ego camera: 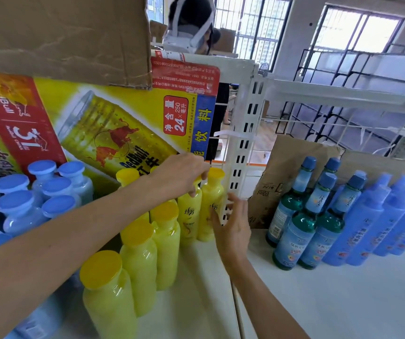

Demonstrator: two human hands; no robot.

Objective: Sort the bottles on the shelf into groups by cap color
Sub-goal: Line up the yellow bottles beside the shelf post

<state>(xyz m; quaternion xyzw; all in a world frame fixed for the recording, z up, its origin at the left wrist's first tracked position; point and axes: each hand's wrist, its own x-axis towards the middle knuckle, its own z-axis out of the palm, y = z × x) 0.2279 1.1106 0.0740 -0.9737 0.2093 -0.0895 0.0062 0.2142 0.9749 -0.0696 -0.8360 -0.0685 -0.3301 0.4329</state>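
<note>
Several yellow-capped yellow bottles (139, 260) stand in a row on the white shelf (201, 289). My left hand (184, 174) grips the top of one yellow bottle (189, 216) near the back of that row. My right hand (231, 223) is open, its fingers touching the side of the rearmost yellow bottle (211, 199). Several blue-capped pale bottles (37, 196) are grouped at the left. On the neighbouring shelf stand green glass bottles with blue caps (304, 216) and several all-blue bottles (377, 216).
A yellow and red drinks carton (98, 123) leans behind the left bottles, with a brown cardboard box (62, 37) above. A white perforated upright (245, 148) divides the two shelves. Brown cardboard (292, 157) backs the right bottles. Another person (191, 25) stands behind the shelving.
</note>
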